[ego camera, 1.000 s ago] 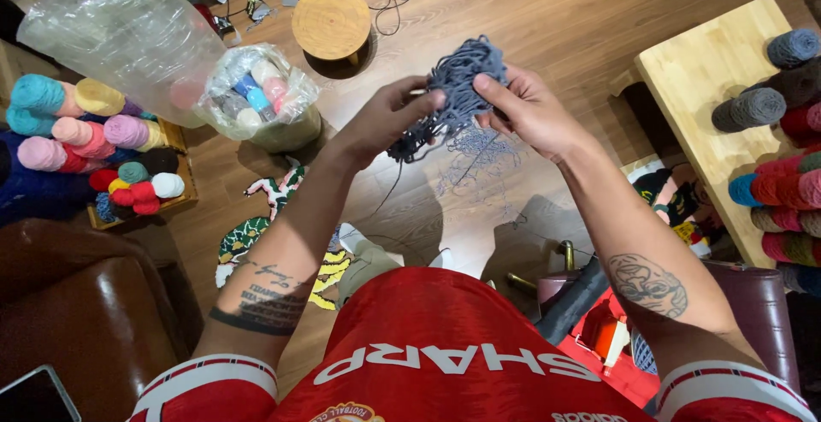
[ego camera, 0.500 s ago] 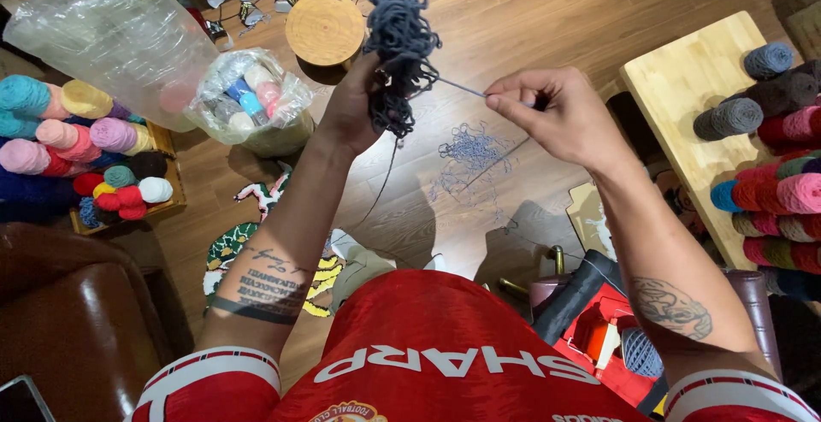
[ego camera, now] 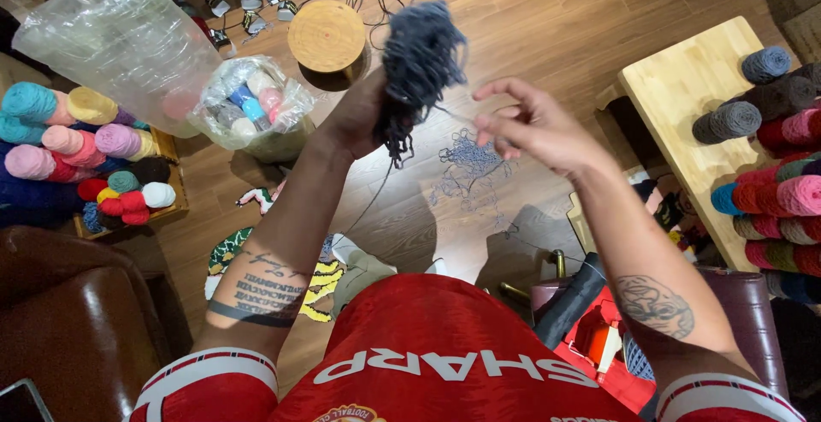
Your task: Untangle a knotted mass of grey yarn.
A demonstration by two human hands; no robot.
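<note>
Wooden floor [ego camera: 547,20] below: left hand [ego camera: 359,114] grips grey yarn [ego camera: 421,59]; right hand [ego camera: 534,131] pinches its strand, stool [ego camera: 327,37] beyond.

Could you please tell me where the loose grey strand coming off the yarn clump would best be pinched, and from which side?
Probably on the taut stretch of the strand between the grey yarn clump, held up in the left hand, and the right hand. Come from the right side with thumb and forefinger: there the strand runs single and free, while the clump is tangled.
</note>
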